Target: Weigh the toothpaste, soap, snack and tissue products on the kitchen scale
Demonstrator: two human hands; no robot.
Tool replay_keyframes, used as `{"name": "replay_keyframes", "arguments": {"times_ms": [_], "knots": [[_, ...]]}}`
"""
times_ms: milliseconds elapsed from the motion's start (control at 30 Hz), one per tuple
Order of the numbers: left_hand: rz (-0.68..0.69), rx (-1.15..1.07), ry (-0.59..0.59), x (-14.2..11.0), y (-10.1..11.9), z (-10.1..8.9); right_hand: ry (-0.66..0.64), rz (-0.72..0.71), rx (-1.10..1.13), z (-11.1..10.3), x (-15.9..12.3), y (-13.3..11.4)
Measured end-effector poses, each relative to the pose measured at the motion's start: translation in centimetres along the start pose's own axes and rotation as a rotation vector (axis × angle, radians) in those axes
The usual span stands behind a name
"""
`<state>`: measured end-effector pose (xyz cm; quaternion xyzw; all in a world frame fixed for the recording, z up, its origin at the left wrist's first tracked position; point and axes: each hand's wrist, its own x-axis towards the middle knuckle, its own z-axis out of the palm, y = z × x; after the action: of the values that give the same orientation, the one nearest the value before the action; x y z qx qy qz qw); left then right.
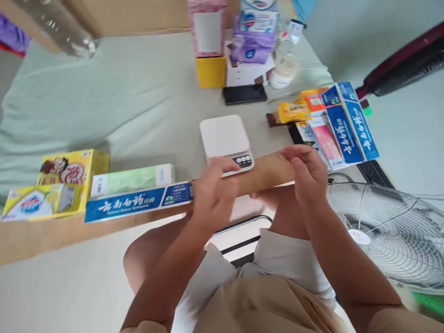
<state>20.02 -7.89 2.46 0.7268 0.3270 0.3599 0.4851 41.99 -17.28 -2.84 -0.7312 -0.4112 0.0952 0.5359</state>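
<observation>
A white kitchen scale (225,136) with a dark button panel lies near the wooden front edge (270,175). My left hand (213,194), a little blurred, is at its front left corner. The index finger stretches towards the button panel; whether it touches is unclear. My right hand (308,171) hovers by the edge to the right of the scale, fingers loosely bent and thumb apart, with nothing visible in it. Left of my left hand lies a blue toothpaste box (135,203), with a green-and-white box (133,180) behind it.
Yellow boxes (74,171) stand at far left. Behind the scale are a black phone (244,94), a purple pack (251,46) and a white-lidded jar (283,71). On the right are a yellow packet (294,112), more toothpaste boxes (345,134) and a fan (391,231).
</observation>
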Motion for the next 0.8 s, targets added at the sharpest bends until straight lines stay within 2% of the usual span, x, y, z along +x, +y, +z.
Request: {"name": "replay_keyframes", "arguments": {"times_ms": [67, 133, 200, 267, 367, 433, 500, 800], "knots": [[-0.002, 0.014, -0.237, 0.2, -0.2, 4.6, 0.13, 0.075, -0.091, -3.9, -0.8, 2.5], [-0.038, 0.034, -0.365, 0.7, -0.3, 9.3, 0.201, 0.146, -0.195, -6.9, -1.6, 4.3], [-0.09, 0.051, -0.404, 1.6, -0.4, 13.9, 0.197, 0.183, -0.282, -8.7, -2.1, 5.4], [-0.145, 0.06, -0.399, 2.9, -0.5, 17.9, 0.154, 0.187, -0.351, -9.3, -2.3, 5.9], [-0.197, 0.062, -0.376, 4.9, -0.8, 22.0, 0.093, 0.149, -0.498, -8.8, -2.6, 5.9], [-0.202, 0.054, -0.361, 5.8, -1.0, 23.2, 0.092, 0.105, -0.58, -8.3, -2.9, 5.8], [-0.197, 0.047, -0.343, 6.2, -1.3, 23.7, 0.097, 0.063, -0.617, -8.0, -3.1, 5.7], [-0.325, -0.041, -0.376, 5.7, -1.7, 23.7, 0.073, 0.013, -0.664, -8.0, -3.4, 5.4]]}}
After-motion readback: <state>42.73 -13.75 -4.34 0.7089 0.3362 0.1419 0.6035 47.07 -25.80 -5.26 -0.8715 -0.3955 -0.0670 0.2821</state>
